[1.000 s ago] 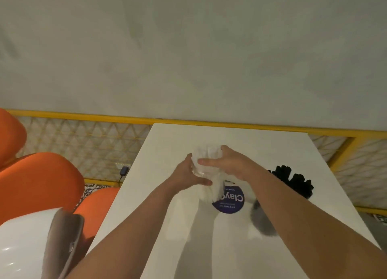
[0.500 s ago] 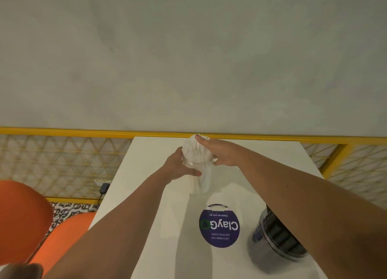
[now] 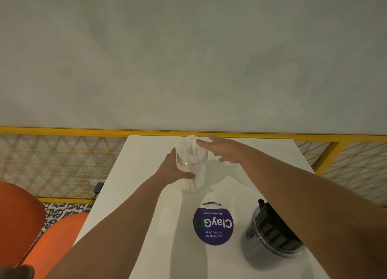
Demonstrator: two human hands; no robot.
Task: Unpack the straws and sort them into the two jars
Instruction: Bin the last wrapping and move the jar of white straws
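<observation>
I see clear jar [image 3: 191, 174] of white straws [image 3: 188, 148] far-centre on table [image 3: 136, 195] | left hand [image 3: 171, 170] grips its left side, thumb across near wall | right hand [image 3: 222, 151] spread loose just right, fingertip at straw tops | dark jar [image 3: 257, 251] of black straws [image 3: 272, 230] near-right

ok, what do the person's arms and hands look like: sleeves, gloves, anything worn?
The left forearm and right forearm are bare to the frame edge, no sleeves in view. The left hand and right hand wear no gloves; no watch, bands or rings visible.
</observation>
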